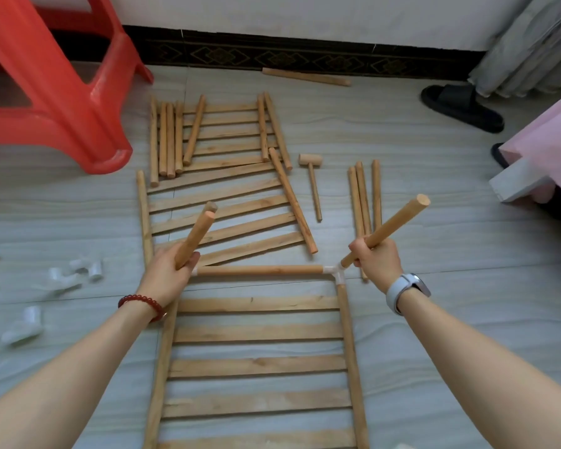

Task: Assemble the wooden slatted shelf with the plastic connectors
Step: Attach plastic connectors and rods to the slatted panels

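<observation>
A slatted wooden panel (259,366) lies on the floor in front of me, with a cross dowel (259,270) along its far end. A white plastic connector (334,272) sits at the far right corner. My right hand (378,262) grips a wooden dowel (399,222) whose lower end sits at that connector, rising up and to the right. My left hand (169,273) holds two dowels (198,233) together over the far left corner, hiding it. A small wooden mallet (311,179) lies beyond.
A second slatted panel (227,205) and a third (227,134) lie further away with several loose dowels (167,137) on top. More dowels (363,199) lie right. White connectors (78,270) are scattered at left. A red plastic stool (55,76) stands far left, a black slipper (460,105) far right.
</observation>
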`<state>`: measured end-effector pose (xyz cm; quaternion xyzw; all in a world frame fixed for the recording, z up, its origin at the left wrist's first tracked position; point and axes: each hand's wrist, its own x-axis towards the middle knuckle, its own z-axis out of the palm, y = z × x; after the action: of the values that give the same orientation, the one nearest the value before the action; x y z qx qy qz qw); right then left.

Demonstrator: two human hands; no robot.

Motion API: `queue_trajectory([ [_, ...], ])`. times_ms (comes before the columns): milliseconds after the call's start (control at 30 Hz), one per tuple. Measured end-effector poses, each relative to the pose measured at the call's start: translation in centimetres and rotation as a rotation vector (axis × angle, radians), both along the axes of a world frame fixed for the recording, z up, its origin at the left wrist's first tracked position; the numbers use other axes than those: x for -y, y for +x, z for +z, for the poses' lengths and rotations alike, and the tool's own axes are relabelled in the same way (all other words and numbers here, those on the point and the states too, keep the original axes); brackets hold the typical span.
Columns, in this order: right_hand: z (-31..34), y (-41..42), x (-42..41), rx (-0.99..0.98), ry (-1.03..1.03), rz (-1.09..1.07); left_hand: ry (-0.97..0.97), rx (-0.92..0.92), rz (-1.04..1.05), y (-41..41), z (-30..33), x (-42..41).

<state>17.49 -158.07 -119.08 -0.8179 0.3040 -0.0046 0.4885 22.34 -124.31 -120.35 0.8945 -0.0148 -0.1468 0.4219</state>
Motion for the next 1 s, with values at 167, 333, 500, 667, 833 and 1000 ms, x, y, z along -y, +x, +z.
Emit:
queue_trajectory([
  [167, -0.4, 0.1, -0.3, 0.037, 0.038, -0.028, -0.027, -0.156, 0.147, 1.3, 0.6, -1.4],
  [333, -0.4, -0.1, -0.9, 0.008, 0.057, -0.016, 0.098, -0.172, 0.027, 0.6, 0.2, -1.5],
  [500, -0.1, 0.3, -0.6, -0.032, 0.034, 0.044, 0.041, -0.207, 0.081, 0.9, 0.3, -2.8],
  [667, -0.5, 0.9, -1.5, -0.049, 0.009, 0.084, -0.056, -0.268, 0.231, -2.7, -2.2, -3.8],
  [833, -0.7, 0.2, -1.1, -0.068, 0.018, 0.08, -0.099, -0.17, 0.439, -2.3, 0.0, -2.8],
  [1000, -0.8, -0.1, -1.6, -0.082, -0.016, 0.065, -0.14, -0.018, 0.499, -2.5, 2.9, -3.5],
])
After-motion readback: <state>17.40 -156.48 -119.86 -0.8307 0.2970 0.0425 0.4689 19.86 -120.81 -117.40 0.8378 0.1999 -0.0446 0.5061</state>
